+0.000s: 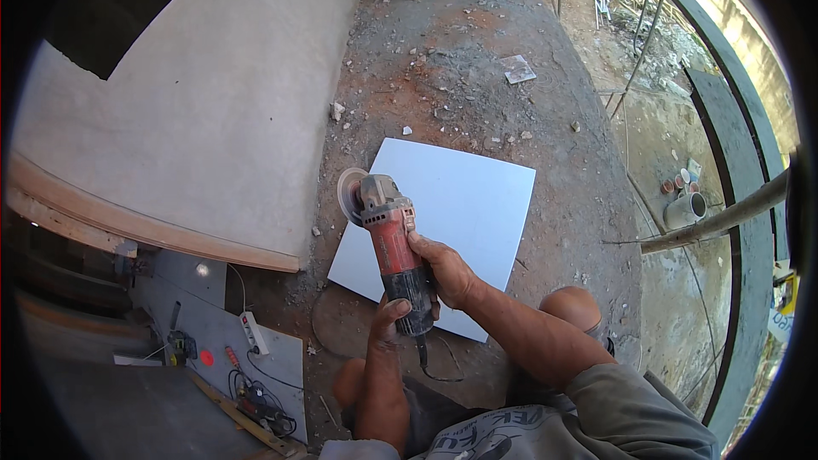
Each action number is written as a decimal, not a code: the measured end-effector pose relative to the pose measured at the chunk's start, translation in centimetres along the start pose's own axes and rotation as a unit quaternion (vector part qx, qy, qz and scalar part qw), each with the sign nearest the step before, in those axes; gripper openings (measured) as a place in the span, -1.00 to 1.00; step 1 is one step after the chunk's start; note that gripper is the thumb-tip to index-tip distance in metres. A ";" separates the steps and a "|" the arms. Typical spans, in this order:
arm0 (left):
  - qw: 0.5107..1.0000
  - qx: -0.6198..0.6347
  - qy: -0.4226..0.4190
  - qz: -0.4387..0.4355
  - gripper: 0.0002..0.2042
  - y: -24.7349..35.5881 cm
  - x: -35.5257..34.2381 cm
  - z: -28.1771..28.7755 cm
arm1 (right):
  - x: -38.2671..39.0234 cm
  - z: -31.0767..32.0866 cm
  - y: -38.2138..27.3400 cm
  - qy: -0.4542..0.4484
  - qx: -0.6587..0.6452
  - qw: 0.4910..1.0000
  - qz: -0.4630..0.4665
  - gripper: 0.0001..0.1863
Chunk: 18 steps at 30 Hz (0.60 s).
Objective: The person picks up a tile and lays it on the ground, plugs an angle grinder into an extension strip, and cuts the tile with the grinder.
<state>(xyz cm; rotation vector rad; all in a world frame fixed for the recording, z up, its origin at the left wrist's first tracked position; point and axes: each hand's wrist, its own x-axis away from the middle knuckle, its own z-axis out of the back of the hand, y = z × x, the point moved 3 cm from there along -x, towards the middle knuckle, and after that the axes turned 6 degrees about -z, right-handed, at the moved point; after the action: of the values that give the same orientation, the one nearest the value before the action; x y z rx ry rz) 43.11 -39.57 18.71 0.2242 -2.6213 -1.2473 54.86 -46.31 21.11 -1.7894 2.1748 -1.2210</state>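
Observation:
A red and black angle grinder (394, 247) is held up over a white square tile (460, 213), its round disc (350, 196) pointing to the far left, past the tile's edge. My right hand (445, 269) is closed around the middle of the grinder's body, thumb along its side. Lower down, my left hand (388, 321) grips the black rear end, where the power cord comes out. Whether the disc is spinning cannot be made out. The tile lies flat on the dusty ground between my knees and the wall.
A plastered wall (230, 94) rises at the left. Rubble and a small tile piece (518, 69) lie beyond the white tile. At lower left are a white power strip (254, 332) and another corded tool (264, 409). A wooden pole (724, 226) and a white bucket (684, 209) are at right.

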 end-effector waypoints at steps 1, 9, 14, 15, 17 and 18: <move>1.000 -0.012 0.004 0.002 -0.37 0.1 0.1 0.0 | -0.2 0.0 0.0 -0.015 -0.016 1.000 -0.011 -0.42; 0.999 -0.041 0.018 -0.014 -0.43 0.6 0.0 -0.5 | -0.7 0.5 0.1 -0.117 -0.079 0.989 -0.038 -0.33; 0.999 -0.041 -0.006 -0.011 -0.44 1.0 -1.3 -1.6 | -1.1 1.3 -0.9 -0.123 -0.104 0.987 -0.002 -0.32; 0.999 -0.041 -0.009 -0.010 -0.44 1.0 -1.6 -1.8 | -1.0 1.4 -1.1 -0.122 -0.104 0.987 0.001 -0.32; 0.998 -0.056 -0.015 -0.004 -0.43 1.1 -1.9 -2.1 | -0.9 1.5 -1.4 -0.130 -0.139 0.982 0.019 -0.34; 0.998 -0.056 -0.013 -0.005 -0.43 1.1 -2.0 -2.2 | -0.8 1.5 -1.4 -0.129 -0.132 0.983 0.018 -0.34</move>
<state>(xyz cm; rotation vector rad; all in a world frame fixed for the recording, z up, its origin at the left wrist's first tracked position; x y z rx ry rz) 45.57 -40.06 20.69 0.2027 -2.5651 -1.4054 57.01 -46.37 20.62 -1.8666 2.2857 -0.6714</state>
